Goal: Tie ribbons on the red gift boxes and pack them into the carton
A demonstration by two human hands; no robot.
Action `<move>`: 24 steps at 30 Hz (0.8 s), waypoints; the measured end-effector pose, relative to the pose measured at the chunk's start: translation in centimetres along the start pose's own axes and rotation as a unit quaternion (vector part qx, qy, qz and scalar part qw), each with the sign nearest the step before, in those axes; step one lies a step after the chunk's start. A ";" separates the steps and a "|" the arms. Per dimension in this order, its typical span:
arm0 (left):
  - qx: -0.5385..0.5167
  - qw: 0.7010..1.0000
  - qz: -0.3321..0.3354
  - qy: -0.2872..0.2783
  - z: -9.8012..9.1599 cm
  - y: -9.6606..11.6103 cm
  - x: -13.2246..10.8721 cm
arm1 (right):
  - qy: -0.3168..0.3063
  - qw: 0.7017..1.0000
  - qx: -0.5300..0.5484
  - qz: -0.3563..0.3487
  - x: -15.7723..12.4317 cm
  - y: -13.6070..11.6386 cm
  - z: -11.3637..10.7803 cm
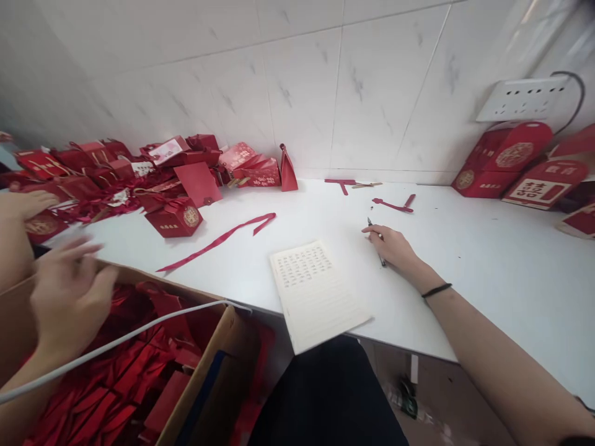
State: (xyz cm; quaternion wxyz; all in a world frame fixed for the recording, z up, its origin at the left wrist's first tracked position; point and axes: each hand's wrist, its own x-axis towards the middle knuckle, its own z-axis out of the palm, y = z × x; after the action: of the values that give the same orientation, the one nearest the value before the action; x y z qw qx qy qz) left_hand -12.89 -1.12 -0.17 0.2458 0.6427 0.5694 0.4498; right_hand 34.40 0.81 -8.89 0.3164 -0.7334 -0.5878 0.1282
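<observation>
My right hand (pixel 388 244) rests on the white table with its fingers closed around a pen (pixel 382 260). Left of it lies a lined notepad (pixel 323 297), its upper part covered in handwriting and its lower end jutting past the table edge. My left hand (pixel 72 303), blurred by motion, hangs over a cardboard carton (pixel 218 347) full of red folded boxes and ribbons (pixel 106 384). Its fingers look apart, with nothing visible in them. A red gift box (pixel 174 217) stands on the table near a loose red ribbon (pixel 218 241).
Another person's hand (pixel 30 204) reaches in at far left, beside a heap of red boxes (pixel 83 167). A white cable (pixel 153 325) crosses above the carton. Ribbon scraps (pixel 395 205) lie near the wall. More red boxes (pixel 506 158) stand below a power strip (pixel 523 99).
</observation>
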 end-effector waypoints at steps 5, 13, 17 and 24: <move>0.094 0.965 0.188 -0.159 11.0 6.0 4.6 | -0.011 0.943 0.326 0.066 -0.9 -0.9 0.1; 0.179 0.931 0.193 -0.253 21.4 2.5 4.8 | -0.040 0.871 0.486 0.065 -1.8 -2.7 0.3; 0.222 0.920 0.193 -0.258 20.6 1.7 4.8 | -0.065 0.880 0.466 0.065 -3.2 -5.1 1.4; 0.248 0.891 0.202 -0.322 21.2 2.2 5.3 | -0.102 0.900 0.421 0.043 -5.8 -7.8 3.2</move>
State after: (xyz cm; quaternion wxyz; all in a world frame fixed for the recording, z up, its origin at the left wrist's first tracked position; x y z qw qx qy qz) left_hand 6.11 7.61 -6.83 0.1524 0.8937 0.4094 0.1023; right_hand 24.95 -2.86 -7.61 0.5287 -0.5389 -0.4760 0.4511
